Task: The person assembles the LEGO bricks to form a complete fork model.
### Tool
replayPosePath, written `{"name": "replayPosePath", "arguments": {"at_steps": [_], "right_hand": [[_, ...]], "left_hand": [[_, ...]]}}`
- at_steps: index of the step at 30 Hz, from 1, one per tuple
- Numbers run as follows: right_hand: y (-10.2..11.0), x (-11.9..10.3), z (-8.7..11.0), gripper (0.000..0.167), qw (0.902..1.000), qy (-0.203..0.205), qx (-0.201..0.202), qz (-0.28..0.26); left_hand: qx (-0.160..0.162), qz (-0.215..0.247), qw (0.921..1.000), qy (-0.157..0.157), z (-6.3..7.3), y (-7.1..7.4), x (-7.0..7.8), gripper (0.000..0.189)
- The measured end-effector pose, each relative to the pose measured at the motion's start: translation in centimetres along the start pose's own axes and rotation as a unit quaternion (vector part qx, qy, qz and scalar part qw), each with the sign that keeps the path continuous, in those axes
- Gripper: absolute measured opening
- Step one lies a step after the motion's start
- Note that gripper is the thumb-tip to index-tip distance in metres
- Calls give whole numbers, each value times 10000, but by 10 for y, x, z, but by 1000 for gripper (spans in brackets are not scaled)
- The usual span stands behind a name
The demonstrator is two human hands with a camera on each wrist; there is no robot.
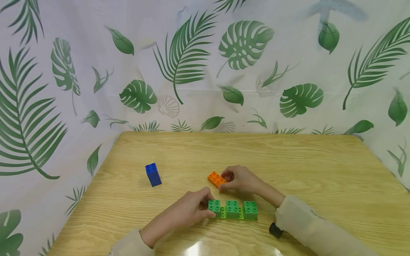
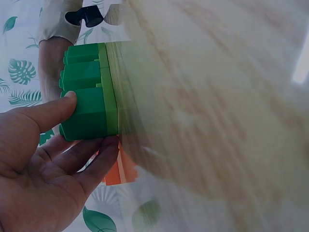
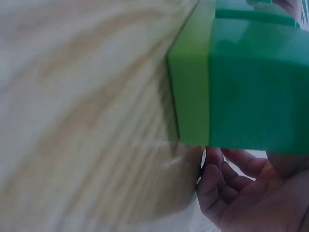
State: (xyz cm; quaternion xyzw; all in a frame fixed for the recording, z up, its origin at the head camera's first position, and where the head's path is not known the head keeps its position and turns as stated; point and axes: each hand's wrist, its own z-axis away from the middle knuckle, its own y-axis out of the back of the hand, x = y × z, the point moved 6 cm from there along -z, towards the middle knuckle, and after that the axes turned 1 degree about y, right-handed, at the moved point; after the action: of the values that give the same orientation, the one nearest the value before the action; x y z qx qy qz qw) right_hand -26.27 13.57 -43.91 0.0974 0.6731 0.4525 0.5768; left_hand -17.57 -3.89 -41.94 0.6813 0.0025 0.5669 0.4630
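Hands in pinch grips on bricks

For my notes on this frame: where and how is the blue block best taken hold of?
Probably by two opposite side walls, just below the top studs, coming straight down from above. The blue block stands upright, taller than wide, so its flat upper walls are easy to pinch; it also stands apart from the orange brick.
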Motion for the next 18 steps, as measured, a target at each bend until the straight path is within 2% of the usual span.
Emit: {"name": "replayPosePath", "arguments": {"at_steps": [9,18], "right_hand": [[8,2,9,29,9989,384,-204,158],[20,5,33,33,9978,430,-303,413]], "left_hand": [[4,14,10000,51,-1,-1,0,24],[72,60,9999,41,0,-2,0,24]]}}
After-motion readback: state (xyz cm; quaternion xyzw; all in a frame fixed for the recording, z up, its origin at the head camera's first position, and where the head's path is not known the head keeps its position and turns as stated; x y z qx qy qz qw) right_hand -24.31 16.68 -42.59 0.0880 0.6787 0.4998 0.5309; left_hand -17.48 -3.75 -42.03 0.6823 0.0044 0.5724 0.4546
